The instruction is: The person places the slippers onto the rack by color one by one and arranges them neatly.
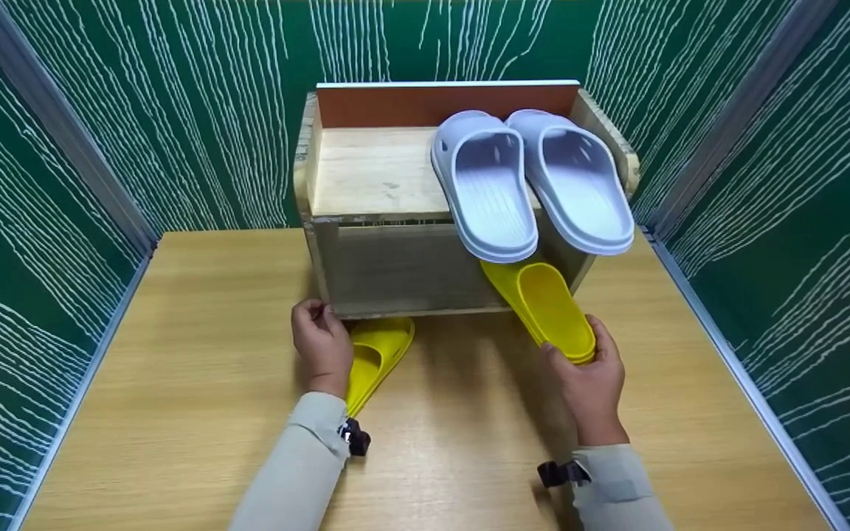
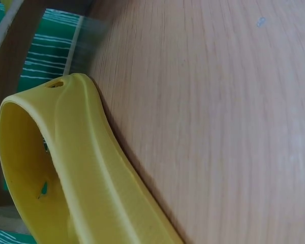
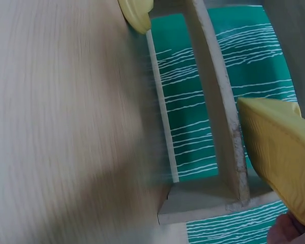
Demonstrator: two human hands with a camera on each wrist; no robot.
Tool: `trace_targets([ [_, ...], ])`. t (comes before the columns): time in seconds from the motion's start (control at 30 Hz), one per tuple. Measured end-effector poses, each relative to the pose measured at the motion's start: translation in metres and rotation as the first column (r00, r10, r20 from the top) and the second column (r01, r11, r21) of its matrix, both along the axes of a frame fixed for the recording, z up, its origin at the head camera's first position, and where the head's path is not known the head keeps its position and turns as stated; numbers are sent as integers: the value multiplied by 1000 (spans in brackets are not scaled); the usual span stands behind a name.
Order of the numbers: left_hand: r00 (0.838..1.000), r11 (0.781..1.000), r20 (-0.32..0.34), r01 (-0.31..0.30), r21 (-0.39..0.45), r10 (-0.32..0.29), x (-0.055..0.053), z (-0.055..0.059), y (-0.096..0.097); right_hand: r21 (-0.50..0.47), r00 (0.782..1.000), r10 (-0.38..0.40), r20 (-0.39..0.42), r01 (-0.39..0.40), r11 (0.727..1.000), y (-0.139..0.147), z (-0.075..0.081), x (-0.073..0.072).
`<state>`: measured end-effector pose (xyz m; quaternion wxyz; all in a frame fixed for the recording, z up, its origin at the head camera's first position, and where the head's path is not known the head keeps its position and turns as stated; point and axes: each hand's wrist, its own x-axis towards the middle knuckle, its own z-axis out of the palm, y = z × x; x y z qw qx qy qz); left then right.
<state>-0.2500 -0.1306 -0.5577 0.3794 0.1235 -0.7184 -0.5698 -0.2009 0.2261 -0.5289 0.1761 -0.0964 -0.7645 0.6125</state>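
A wooden shoe rack (image 1: 388, 302) stands mid-table in the head view. My left hand (image 1: 320, 346) grips its lower front left corner, fingers curled at the side panel. Beside that wrist, a yellow slipper (image 1: 384, 343) lies on the table, partly covered by the hand; the left wrist view shows the slipper (image 2: 86, 152) up close. My right hand (image 1: 591, 376) pinches the heel of a second yellow slipper (image 1: 550, 306). Its toe points into the lower shelf opening, under the upper shelf. In the right wrist view this slipper (image 3: 279, 147) is above the lower shelf board (image 3: 221, 101).
On the right of the upper shelf (image 1: 377, 169) sits a pair of pale lavender clogs, a left clog (image 1: 495, 195) and a right clog (image 1: 587, 192), heels jutting past the front edge. Green walls (image 1: 801, 184) with white streaks enclose the wooden table (image 1: 196, 369).
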Motion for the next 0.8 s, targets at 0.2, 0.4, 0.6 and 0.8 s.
trace_targets([
  [0.2,1000,1000,-10,-2,0,2,-1,-1,0,1,1000,-18,-14,18,1000,-7,-4,-12],
  [0.4,1000,1000,3,6,17,-6,0,0,1,-19,995,-51,-87,50,999,-17,-7,-22],
  [0.6,999,999,-26,-22,-23,22,0,-1,2,7,992,-78,-95,79,997,-24,-7,-25],
  [0.8,999,999,-28,-21,-24,20,-1,-1,1,9,992,-78,-99,79,997,-26,-10,-28],
])
